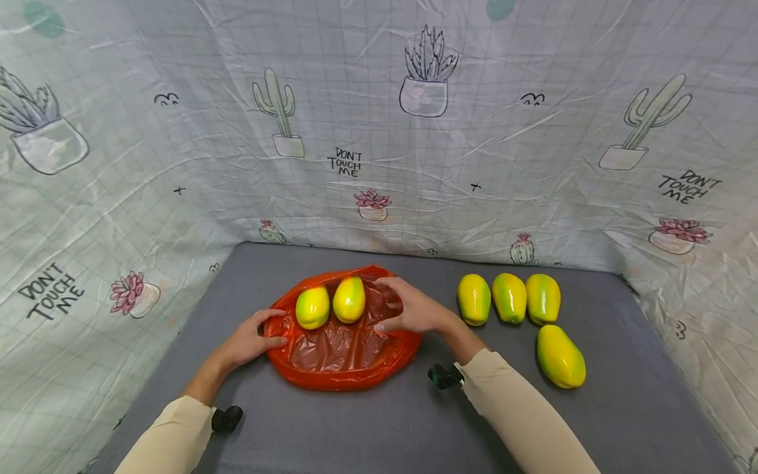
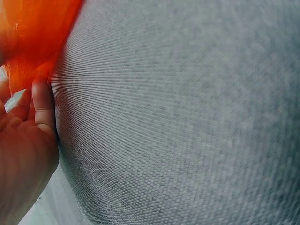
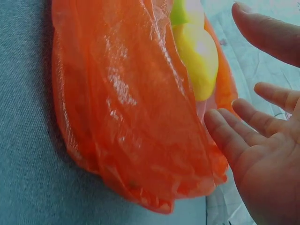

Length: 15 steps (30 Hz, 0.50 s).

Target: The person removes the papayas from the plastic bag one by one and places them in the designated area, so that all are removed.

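An orange-red plastic bag (image 1: 331,380) lies on the table with its wide mouth facing up. Two yellow-green fruits, papaya-like in shape, rest inside near its far side: the left one (image 1: 312,308) and the right one (image 1: 349,300). My left hand (image 1: 244,339) touches the bag's left rim, thumb and forefinger spread apart. In the left wrist view, its fingertips (image 2: 43,96) meet the orange plastic. Over the bag's right side is my right hand (image 1: 412,307), fingers spread and holding nothing. The right wrist view shows this hand (image 3: 267,154) beside the bag's rim, with the fruit (image 3: 199,61) partly visible.
Right of the bag, three similar fruits stand in a row, the middle one (image 1: 509,298) between two others. Another fruit (image 1: 560,356) lies nearer, at the right. The grey table (image 1: 331,434) is bordered by a printed cloth (image 1: 474,164) at the back and sides.
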Available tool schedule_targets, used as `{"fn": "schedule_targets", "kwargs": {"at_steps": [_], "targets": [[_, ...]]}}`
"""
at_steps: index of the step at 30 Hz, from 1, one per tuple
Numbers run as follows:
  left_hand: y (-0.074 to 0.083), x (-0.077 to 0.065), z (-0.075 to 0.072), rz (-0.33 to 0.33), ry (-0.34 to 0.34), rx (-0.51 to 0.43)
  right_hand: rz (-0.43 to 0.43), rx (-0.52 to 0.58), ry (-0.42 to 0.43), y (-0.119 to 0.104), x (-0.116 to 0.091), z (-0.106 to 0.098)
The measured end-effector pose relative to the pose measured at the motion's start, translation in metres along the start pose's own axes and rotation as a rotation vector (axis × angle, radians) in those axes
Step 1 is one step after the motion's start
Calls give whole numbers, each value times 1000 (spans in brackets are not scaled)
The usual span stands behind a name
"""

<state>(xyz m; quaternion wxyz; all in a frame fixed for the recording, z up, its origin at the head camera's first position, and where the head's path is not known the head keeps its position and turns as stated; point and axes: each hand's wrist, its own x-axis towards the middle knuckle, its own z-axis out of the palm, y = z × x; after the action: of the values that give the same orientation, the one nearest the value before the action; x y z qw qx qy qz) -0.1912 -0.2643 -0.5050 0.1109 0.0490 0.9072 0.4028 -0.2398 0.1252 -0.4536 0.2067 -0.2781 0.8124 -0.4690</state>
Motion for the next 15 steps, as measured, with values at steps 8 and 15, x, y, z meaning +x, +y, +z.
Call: {"fn": "schedule_targets", "kwargs": {"at_steps": [8,15], "targets": [[1,-2,-2,-33,-18,-5,5,-59,10,-2,17,11],[1,0,0,-50,-26,-10,57,-132,71,-4,32,19]]}}
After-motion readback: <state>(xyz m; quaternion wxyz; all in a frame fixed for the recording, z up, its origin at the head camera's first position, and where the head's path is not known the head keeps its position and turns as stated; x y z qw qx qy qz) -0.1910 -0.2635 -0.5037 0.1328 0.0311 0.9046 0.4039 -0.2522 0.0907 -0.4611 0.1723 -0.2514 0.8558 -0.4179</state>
